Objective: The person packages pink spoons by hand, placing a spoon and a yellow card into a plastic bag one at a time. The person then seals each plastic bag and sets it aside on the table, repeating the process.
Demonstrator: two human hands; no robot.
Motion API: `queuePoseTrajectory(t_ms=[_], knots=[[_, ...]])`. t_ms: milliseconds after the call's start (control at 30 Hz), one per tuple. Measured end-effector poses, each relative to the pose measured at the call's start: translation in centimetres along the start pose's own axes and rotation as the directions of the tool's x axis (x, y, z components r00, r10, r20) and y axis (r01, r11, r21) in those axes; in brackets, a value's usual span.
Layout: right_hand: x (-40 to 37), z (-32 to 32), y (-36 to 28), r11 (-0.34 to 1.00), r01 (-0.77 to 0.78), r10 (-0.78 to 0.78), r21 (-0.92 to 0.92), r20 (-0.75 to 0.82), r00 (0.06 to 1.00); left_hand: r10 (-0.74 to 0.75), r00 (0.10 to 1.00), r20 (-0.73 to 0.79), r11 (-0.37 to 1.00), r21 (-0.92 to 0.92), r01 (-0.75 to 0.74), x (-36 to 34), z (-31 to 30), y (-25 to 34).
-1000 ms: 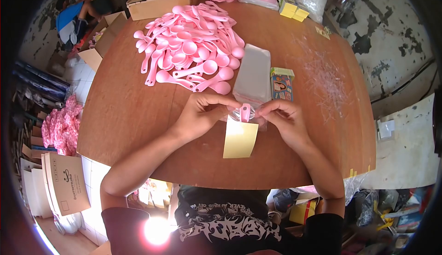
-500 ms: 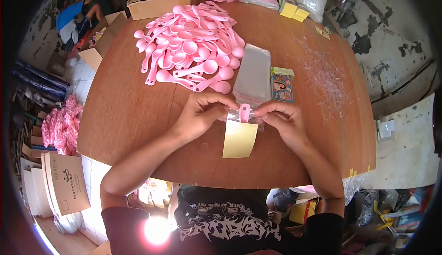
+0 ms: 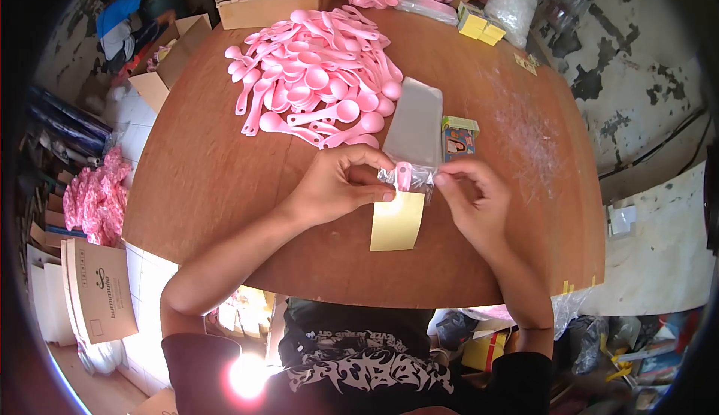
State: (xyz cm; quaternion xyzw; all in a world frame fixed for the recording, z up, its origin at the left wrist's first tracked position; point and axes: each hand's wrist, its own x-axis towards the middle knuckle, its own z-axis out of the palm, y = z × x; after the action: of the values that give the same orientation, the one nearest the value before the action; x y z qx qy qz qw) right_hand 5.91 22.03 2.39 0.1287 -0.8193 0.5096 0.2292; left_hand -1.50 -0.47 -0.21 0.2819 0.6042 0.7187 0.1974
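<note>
Pink spoon (image 3: 404, 178) in bag (image 3: 422, 177); left hand (image 3: 337, 183), right hand (image 3: 476, 196) grips pinching plastic; carton (image 3: 105, 291): "bumimulia".

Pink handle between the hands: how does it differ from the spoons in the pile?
The pink handle has clear plastic around it, while the piled spoons lie loose. The pink handle is partly covered, its end showing above the pale yellow card; several piled spoons show both bowl and handle. Both are pink, with a hole visible in the handle and in some piled ones.
</note>
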Motion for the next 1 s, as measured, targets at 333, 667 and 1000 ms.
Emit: queuePoseTrajectory(t_ms=[333, 667, 1000], knots=[[-4.4, -4.2, -19.0, 0.296, 0.954, -0.895, 0.054, -0.332, 0.296, -0.015, 1.0, -0.002, 0.998, 0.06, 0.015, 0.1, -0.3, -0.6], [-4.7, -3.4, -20.0, 0.285, 0.957, -0.895, 0.047, -0.344, 0.283, 0.015, 1.0, 0.014, 0.998, 0.063, -0.016, -0.1, 0.0, -0.5], [-6.0, -5.3, -19.6, 0.223, 0.974, -0.915, 0.038, -0.335, 0.223, 0.113, 0.994, 0.011, 0.993, -0.037, -0.112, -2.6, 0.6, 4.7]])
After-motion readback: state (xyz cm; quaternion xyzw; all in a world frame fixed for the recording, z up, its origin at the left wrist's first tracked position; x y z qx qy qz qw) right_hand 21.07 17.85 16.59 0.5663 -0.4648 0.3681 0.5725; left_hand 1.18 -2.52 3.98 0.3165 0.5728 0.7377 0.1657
